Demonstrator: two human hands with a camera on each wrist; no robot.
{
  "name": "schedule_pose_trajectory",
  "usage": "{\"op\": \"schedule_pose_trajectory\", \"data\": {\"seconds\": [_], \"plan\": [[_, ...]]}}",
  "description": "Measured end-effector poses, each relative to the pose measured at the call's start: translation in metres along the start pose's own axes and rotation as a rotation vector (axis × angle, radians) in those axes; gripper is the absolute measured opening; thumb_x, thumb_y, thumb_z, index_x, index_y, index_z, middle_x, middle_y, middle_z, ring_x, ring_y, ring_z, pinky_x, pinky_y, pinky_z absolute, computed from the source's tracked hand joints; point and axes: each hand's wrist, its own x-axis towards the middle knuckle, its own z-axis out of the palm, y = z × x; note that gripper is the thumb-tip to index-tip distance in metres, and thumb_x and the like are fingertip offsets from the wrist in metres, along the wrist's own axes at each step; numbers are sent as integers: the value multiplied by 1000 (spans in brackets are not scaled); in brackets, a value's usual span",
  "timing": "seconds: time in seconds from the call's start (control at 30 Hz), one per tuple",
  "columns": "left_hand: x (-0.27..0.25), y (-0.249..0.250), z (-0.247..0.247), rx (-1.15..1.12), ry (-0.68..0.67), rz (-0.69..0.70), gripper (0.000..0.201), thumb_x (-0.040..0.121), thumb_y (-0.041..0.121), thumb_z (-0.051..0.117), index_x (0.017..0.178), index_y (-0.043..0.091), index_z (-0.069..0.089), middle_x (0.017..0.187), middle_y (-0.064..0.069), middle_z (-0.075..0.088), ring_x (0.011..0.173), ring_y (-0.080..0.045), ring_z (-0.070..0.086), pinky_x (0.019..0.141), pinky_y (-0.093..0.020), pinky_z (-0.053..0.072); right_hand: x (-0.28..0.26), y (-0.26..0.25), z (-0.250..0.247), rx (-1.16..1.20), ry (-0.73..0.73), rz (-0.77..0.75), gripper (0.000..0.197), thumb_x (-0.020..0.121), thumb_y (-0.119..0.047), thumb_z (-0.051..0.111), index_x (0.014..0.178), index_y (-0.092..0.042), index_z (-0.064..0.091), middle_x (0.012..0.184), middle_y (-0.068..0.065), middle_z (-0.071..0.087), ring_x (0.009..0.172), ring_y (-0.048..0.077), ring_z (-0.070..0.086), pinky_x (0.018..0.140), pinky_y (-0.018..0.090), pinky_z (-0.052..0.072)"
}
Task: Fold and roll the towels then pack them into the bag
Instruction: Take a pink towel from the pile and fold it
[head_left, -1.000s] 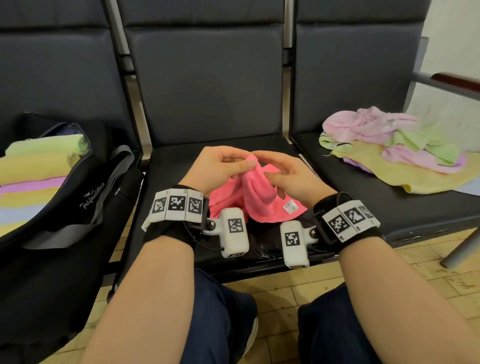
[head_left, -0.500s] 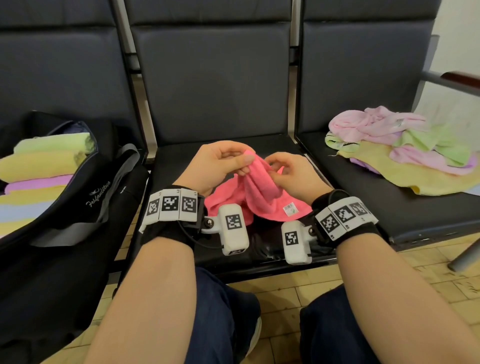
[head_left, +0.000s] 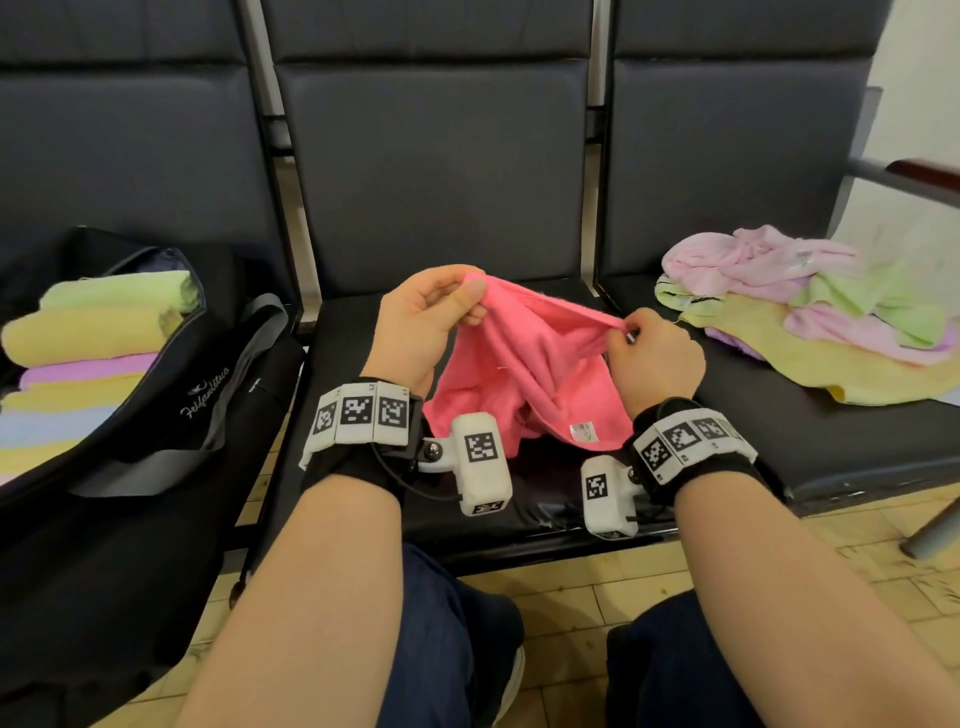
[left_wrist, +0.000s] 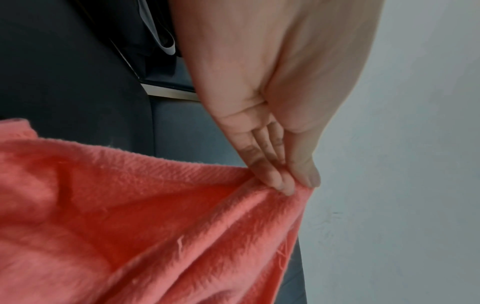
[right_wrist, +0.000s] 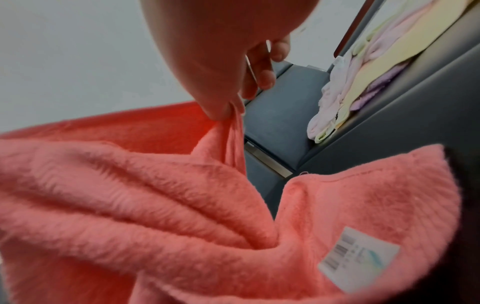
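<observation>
The pink towel hangs over the middle seat, stretched along its top edge between the two hands. The left hand pinches one end of that edge between thumb and fingertips, the other fingers lying close together. The right hand pinches the other end, bunched into a narrow gather; its remaining fingers curl loosely behind. Between the grips the edge runs nearly taut, and the cloth below sags in folds, its lower part resting on the seat cushion. A white label shows near the lower right corner; its print is too blurred to read.

On the left seat the black bag stands open, with rolled towels stacked inside, near the left hand but apart from it. On the right seat a loose heap of towels lies apart from the right hand. Bare cushion shows around the pink towel.
</observation>
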Motion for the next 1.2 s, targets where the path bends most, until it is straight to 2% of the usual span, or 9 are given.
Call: {"op": "schedule_pose_trajectory", "data": {"seconds": [0.2,0.33,0.5,0.6,0.7,0.83,0.97,1.1,1.2], "plan": [[4,0,-11,-75,160,43,8,90,4,61,97,7,65,75,-2,64,64,-7,59,69,-20,50,13,30,-4,99,163,64,10,83,-20,53,81,-11,55,87,11,60,84,35,56,80,41,38],[7,-2,-14,-63,205,39,12,91,5,60,102,3,64,79,-4,63,65,-6,59,69,-20,50,14,35,-9,307,159,22,20,83,-12,53,68,-19,41,66,-3,46,70,25,48,77,38,38],[10,-7,-17,-95,316,33,11,91,6,61,101,4,64,81,-3,64,65,-5,60,69,-19,50,10,36,-10,537,63,32,10,86,-4,52,91,-10,46,70,-8,47,64,7,46,71,30,40],[8,-8,-18,-111,352,50,8,90,6,62,98,8,65,82,-2,65,66,-4,60,69,-18,49,5,42,-4,400,-26,18,16,90,-6,50,106,-6,51,80,-1,53,76,19,53,79,38,45],[8,-8,-18,-125,390,82,8,91,7,62,98,9,64,82,-2,64,67,-5,59,71,-19,49,2,49,-1,104,-149,71,23,92,-10,45,110,-5,59,109,15,59,100,35,57,85,41,43],[8,-11,-24,-146,456,105,7,91,8,62,98,8,64,82,-2,63,68,-6,58,72,-20,49,0,61,-1,8,-227,271,25,92,-16,43,104,-6,63,109,20,62,101,39,58,80,38,43],[10,-15,-23,-84,490,102,6,92,8,61,94,13,64,81,-1,64,66,-3,59,70,-17,49,4,70,1,234,-200,498,31,87,-25,42,90,-3,63,88,16,69,82,35,65,78,39,53],[13,-21,-25,-41,530,108,5,92,9,61,94,11,65,82,-3,65,65,-2,61,68,-16,50,13,68,8,630,-91,571,24,85,-19,40,85,-5,60,74,20,66,60,33,63,59,40,54],[15,-23,-28,-44,547,100,5,92,9,61,93,13,65,82,-3,65,66,-3,61,69,-17,50,19,71,12,730,23,496,20,80,-18,47,83,-14,67,84,9,68,77,31,67,76,47,57]]}}
